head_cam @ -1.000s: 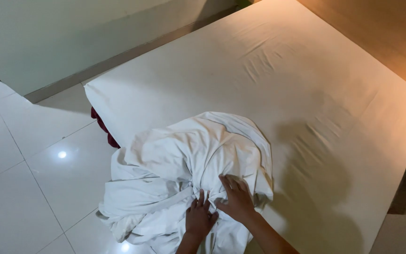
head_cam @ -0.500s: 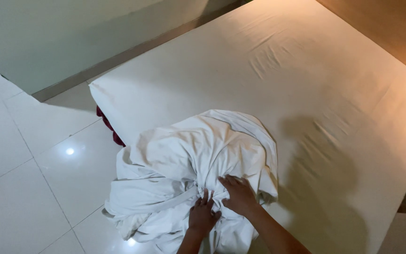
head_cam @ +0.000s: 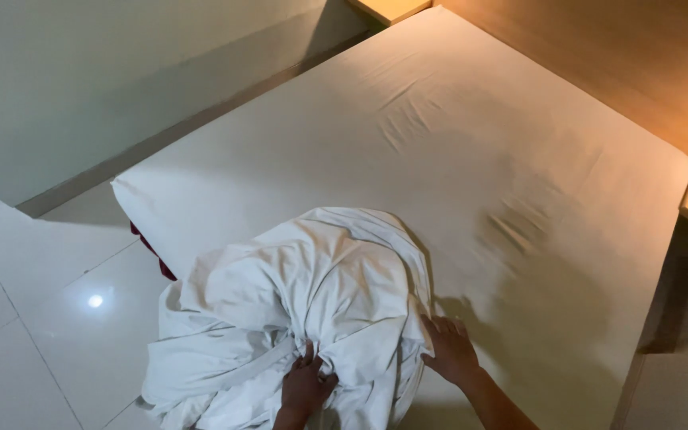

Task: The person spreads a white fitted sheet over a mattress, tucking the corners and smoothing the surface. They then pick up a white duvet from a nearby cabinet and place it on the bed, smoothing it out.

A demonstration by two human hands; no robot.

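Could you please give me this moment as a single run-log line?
left hand: gripping bunched white sheet | right hand: flat against bundle's edge on mattress | bundle: overhangs bed corner above tiled floor

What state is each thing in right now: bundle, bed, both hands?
white linen bundle: crumpled in a heap at the mattress edge, part hanging down toward the floor
mattress sheet: spread flat, a few wrinkles
left hand: fingers dug into the bundle, gripping the cloth
right hand: fingers spread, palm down at the right side of the bundle
tiled floor: glossy, shows a light reflection
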